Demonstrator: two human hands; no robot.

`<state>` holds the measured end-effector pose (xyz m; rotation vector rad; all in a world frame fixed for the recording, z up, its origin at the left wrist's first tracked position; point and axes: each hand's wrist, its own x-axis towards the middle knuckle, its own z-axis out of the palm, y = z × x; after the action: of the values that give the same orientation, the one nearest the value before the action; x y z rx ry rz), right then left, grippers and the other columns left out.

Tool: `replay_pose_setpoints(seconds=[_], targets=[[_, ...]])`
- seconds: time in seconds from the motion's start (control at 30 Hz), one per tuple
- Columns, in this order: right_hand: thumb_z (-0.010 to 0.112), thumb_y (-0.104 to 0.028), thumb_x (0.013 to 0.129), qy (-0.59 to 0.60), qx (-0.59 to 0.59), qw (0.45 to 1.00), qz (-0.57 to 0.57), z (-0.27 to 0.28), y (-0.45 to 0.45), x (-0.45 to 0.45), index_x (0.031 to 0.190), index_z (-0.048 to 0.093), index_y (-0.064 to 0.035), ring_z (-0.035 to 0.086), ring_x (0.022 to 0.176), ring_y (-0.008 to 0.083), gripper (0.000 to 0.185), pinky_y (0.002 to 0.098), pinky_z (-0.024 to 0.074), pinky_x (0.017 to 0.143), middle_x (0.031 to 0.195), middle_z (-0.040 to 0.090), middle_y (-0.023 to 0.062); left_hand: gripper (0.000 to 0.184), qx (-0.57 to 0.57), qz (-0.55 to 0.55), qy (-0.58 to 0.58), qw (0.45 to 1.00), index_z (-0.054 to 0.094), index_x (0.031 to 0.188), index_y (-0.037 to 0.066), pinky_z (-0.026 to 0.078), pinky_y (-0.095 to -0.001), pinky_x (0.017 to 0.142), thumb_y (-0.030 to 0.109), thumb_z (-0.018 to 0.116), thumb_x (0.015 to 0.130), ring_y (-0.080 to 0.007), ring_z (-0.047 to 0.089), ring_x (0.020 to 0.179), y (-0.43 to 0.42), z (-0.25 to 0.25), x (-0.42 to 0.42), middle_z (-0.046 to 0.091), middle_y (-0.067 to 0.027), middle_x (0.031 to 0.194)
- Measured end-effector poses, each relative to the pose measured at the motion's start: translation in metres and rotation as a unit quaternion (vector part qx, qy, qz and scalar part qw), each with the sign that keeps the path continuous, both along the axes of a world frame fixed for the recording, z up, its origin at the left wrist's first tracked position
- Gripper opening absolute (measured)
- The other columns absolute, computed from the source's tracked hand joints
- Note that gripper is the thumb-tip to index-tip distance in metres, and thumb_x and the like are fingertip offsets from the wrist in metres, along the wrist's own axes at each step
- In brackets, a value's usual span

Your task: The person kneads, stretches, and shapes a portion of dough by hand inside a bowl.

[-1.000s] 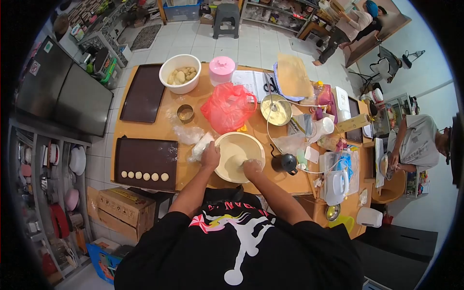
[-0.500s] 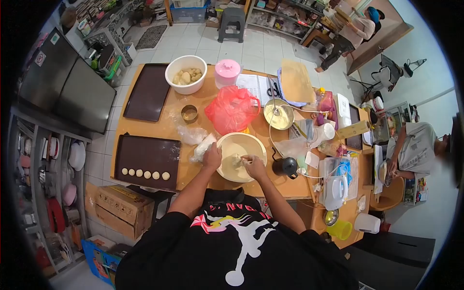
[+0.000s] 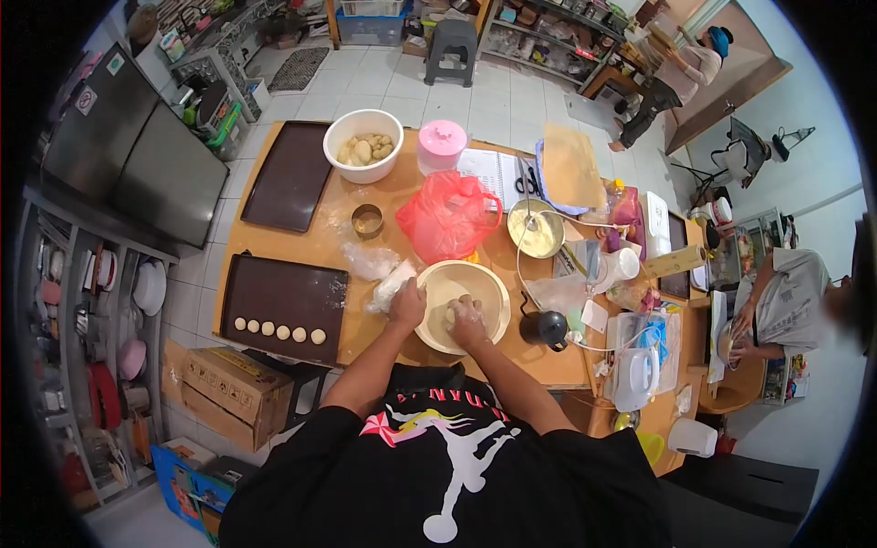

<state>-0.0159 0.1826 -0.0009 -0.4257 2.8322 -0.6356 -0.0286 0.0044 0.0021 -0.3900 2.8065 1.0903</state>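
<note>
A cream-coloured bowl [image 3: 494, 290] stands at the table's near edge, in front of me. My left hand [image 3: 407, 303] is closed at its left rim, beside a white plastic bag [image 3: 391, 283] that touches or nearly touches the fingers. Inside the bowl, my right hand [image 3: 469, 323] has its fingers curled over a pale lump of dough [image 3: 451, 314], part of which the hand hides. To the left, a dark baking tray [image 3: 285, 288] carries a row of several small round dough balls [image 3: 283, 332].
Behind the bowl sits a red plastic bag [image 3: 448, 219]. A white tub of dough pieces [image 3: 364, 119], a metal ring [image 3: 367, 221] and a second tray [image 3: 289, 173] lie farther back. A bowl of creamy filling [image 3: 537, 239] and a dark jug [image 3: 545, 330] are on the right. Two other people are nearby.
My right hand has moved from pinching above the bowl's middle to pressing down over the dough. My left hand stays at the rim. The whole view has shifted slightly.
</note>
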Motion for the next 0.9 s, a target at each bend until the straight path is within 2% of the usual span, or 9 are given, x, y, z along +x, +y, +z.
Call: replay_pose_setpoints(seconds=[0.07,0.17,0.27,0.37,0.43,0.57,0.67,0.8,0.9], targets=[[0.074,-0.025,0.074,-0.041,-0.024,0.998,-0.030,0.018,-0.003,-0.011,0.107,0.060,-0.0094,0.053,0.103,0.0396,0.039,0.0473,0.0459,0.088,0.110,0.057,0.0175,0.029,0.011,0.005,-0.014,1.000,0.051,0.106,0.001,0.047,-0.0550,0.077,0.026,0.050,0.093,-0.0466,0.060,0.088,-0.001,0.002,-0.001,0.062,-0.0272,0.093],[0.072,-0.023,0.076,0.056,-0.191,0.974,-0.108,0.016,-0.006,-0.025,0.099,0.060,-0.0059,0.055,0.099,0.0390,0.032,0.0468,0.0454,0.087,0.100,0.058,0.0179,0.030,0.019,0.009,-0.024,0.999,0.051,0.107,0.002,0.047,-0.0558,0.076,0.028,0.050,0.093,-0.0472,0.061,0.087,0.000,-0.006,0.000,0.063,-0.0278,0.090],[0.072,-0.021,0.076,0.084,-0.153,0.981,-0.089,0.038,-0.005,-0.027,0.096,0.059,-0.0035,0.054,0.100,0.0381,0.030,0.0468,0.0452,0.085,0.098,0.058,0.0184,0.030,0.020,0.013,-0.022,0.999,0.051,0.108,0.003,0.048,-0.0562,0.075,0.029,0.050,0.093,-0.0476,0.061,0.085,0.000,-0.002,-0.002,0.063,-0.0281,0.089],[0.071,-0.020,0.077,0.098,-0.113,0.989,-0.009,0.041,0.010,-0.017,0.102,0.057,-0.0038,0.054,0.099,0.0382,0.033,0.0468,0.0447,0.086,0.097,0.058,0.0186,0.030,0.018,0.013,-0.024,0.999,0.051,0.108,0.004,0.048,-0.0564,0.074,0.031,0.050,0.093,-0.0482,0.061,0.084,0.000,-0.011,0.000,0.063,-0.0284,0.088],[0.070,-0.019,0.077,0.069,-0.068,0.995,-0.009,0.043,0.017,-0.012,0.105,0.056,-0.0038,0.054,0.101,0.0384,0.035,0.0466,0.0445,0.088,0.101,0.058,0.0187,0.030,0.014,0.015,-0.022,1.000,0.050,0.107,0.005,0.047,-0.0567,0.074,0.031,0.050,0.093,-0.0486,0.061,0.084,-0.001,-0.014,0.000,0.063,-0.0287,0.088],[0.067,-0.021,0.080,0.138,-0.117,0.983,-0.022,0.029,0.013,0.004,0.110,0.056,-0.0055,0.054,0.106,0.0382,0.035,0.0454,0.0436,0.092,0.110,0.058,0.0182,0.030,0.017,0.015,-0.012,1.000,0.050,0.107,0.005,0.047,-0.0573,0.074,0.032,0.050,0.093,-0.0490,0.060,0.085,0.001,-0.016,0.002,0.063,-0.0290,0.088],[0.063,-0.024,0.083,0.068,-0.125,0.989,-0.035,0.012,-0.001,0.008,0.115,0.056,-0.0086,0.052,0.113,0.0370,0.036,0.0456,0.0426,0.094,0.117,0.058,0.0164,0.031,0.021,0.025,-0.026,0.999,0.050,0.107,0.005,0.047,-0.0573,0.075,0.032,0.051,0.093,-0.0490,0.060,0.085,0.003,-0.005,0.001,0.063,-0.0289,0.088],[0.063,-0.026,0.082,0.091,-0.023,0.995,0.022,0.012,-0.013,0.006,0.100,0.065,-0.0123,0.053,0.106,0.0303,0.023,0.0463,0.0441,0.088,0.106,0.059,0.0104,0.030,-0.002,0.014,0.014,1.000,0.050,0.107,0.005,0.047,-0.0571,0.075,0.031,0.051,0.092,-0.0487,0.061,0.085,0.000,-0.009,0.002,0.063,-0.0287,0.088],[0.065,-0.026,0.079,0.120,-0.007,0.993,0.016,0.005,-0.016,0.000,0.088,0.066,-0.0118,0.054,0.097,0.0285,0.017,0.0454,0.0454,0.082,0.098,0.059,0.0081,0.027,0.017,0.028,-0.022,0.999,0.049,0.109,0.003,0.045,-0.0581,0.077,0.022,0.052,0.090,-0.0490,0.058,0.090,0.003,-0.001,0.001,0.062,-0.0271,0.095]])
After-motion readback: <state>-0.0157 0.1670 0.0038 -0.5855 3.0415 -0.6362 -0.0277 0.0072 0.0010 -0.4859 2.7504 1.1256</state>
